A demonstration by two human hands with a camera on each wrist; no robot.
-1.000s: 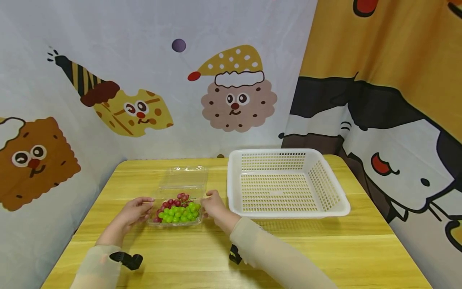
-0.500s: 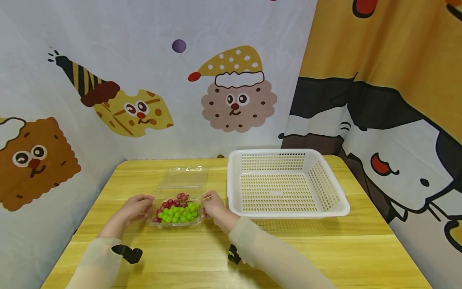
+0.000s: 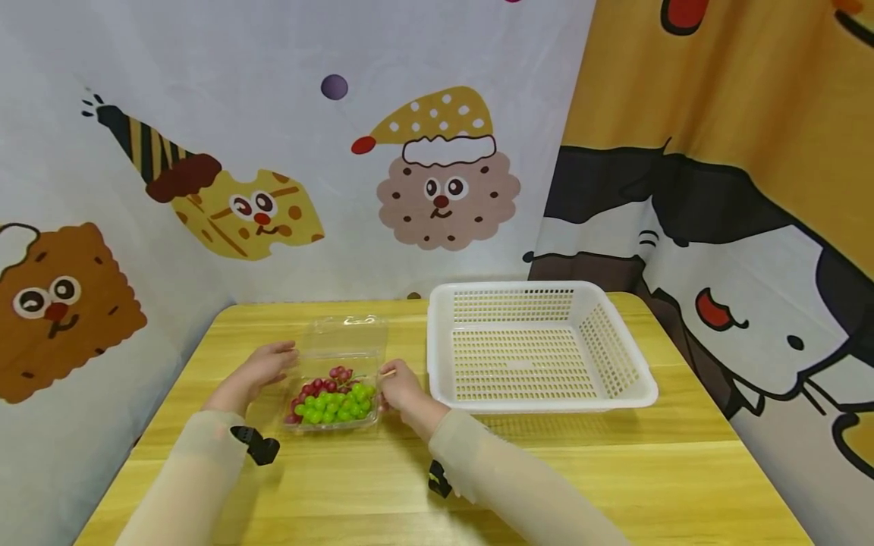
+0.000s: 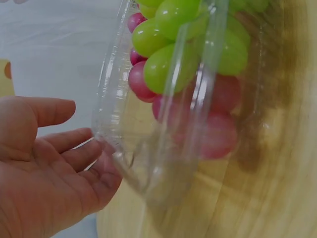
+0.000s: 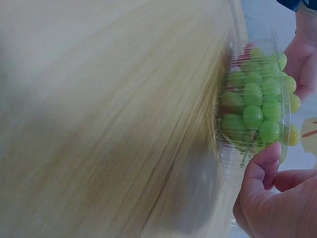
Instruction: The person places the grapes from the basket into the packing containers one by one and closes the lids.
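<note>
A clear plastic clamshell box stands on the left part of the table, its lid folded back. Inside it lie green grapes in front and red grapes behind and to the left. My left hand is at the box's left side near the hinge, fingers extended and thumb apart; in the left wrist view its fingertips come right to the plastic edge. At the opposite side my right hand pinches the rim between thumb and forefinger. Part of the right fingers is hidden.
A white slotted plastic basket stands to the right of the box, close to my right hand. The wooden table ends at a cartoon-printed curtain behind and along the sides.
My left hand has moved away from me along the box's left side, from its front part toward the lid hinge. The right hand stays at the right rim.
</note>
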